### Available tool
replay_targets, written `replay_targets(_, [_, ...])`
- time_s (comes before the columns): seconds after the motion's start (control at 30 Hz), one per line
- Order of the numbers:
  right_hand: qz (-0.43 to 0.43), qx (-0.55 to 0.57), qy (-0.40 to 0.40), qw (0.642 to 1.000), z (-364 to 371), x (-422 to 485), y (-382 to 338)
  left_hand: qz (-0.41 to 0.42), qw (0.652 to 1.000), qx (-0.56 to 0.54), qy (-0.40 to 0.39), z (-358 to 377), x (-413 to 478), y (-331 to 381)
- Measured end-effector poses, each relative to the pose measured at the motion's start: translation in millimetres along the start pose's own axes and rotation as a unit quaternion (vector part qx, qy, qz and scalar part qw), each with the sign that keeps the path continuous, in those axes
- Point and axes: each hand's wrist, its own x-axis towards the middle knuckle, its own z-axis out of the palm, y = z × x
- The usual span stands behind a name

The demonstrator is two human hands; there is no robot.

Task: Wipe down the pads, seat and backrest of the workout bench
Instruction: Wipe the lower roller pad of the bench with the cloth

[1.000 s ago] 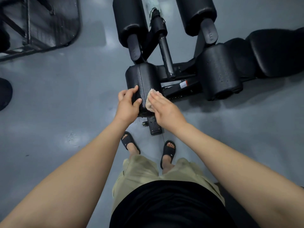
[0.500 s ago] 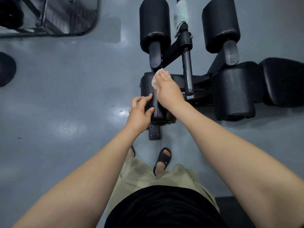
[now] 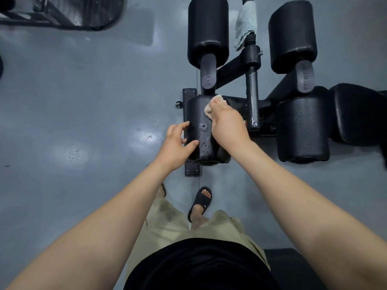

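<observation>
A black workout bench lies below me with several cylindrical roller pads. My left hand [image 3: 178,143] grips the left side of the near left pad [image 3: 199,130], thumb and fingers curled round it. My right hand [image 3: 227,120] presses a small beige cloth [image 3: 209,107] onto the far top of that same pad; only the cloth's edge shows past my fingers. The near right pad [image 3: 301,128] and two far pads [image 3: 207,28] [image 3: 292,34] stand untouched. The seat [image 3: 360,116] runs off at the right edge.
A pale blue rag [image 3: 246,24] is wrapped round the bench's centre post [image 3: 252,88]. A dark metal frame [image 3: 69,13] stands at the top left on the grey floor [image 3: 83,122]. My sandalled feet [image 3: 200,204] are just behind the bench's base bar [image 3: 189,97].
My right hand slid the cloth from the pad's near end up to its far top. My left hand kept its hold on the pad's left side. The camera moved closer to the bench.
</observation>
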Motion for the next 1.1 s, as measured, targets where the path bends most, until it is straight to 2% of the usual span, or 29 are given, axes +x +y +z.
replay_targets(0.1, [-0.009,-0.001,0.022,1.0,3.6,23.8,-2.3,-0.011,1.0,0.013,-0.02,-4.4,5.3,0.2])
replay_targets(0.2, [-0.02,-0.037,-0.006,0.999,15.6,36.3,0.6,-0.006,0.999,0.021,-0.031,-6.3,6.6,2.4])
replay_targets(0.47, [-0.029,-0.088,-0.017,0.996,16.5,-13.3,2.0,0.003,0.999,0.003,-0.046,-2.9,11.8,2.4])
replay_targets(0.73, [-0.012,-0.071,-0.029,0.997,18.8,37.3,4.1,0.014,0.999,0.022,-0.042,-1.5,10.4,4.9])
replay_targets(0.87, [-0.016,-0.059,-0.017,0.998,14.5,21.6,-0.1,0.018,0.999,0.02,-0.035,-0.6,7.6,4.9])
replay_targets(1.1, [-0.049,-0.06,-0.047,0.996,13.7,-12.8,7.6,0.023,1.0,0.015,-0.015,4.8,5.8,7.2])
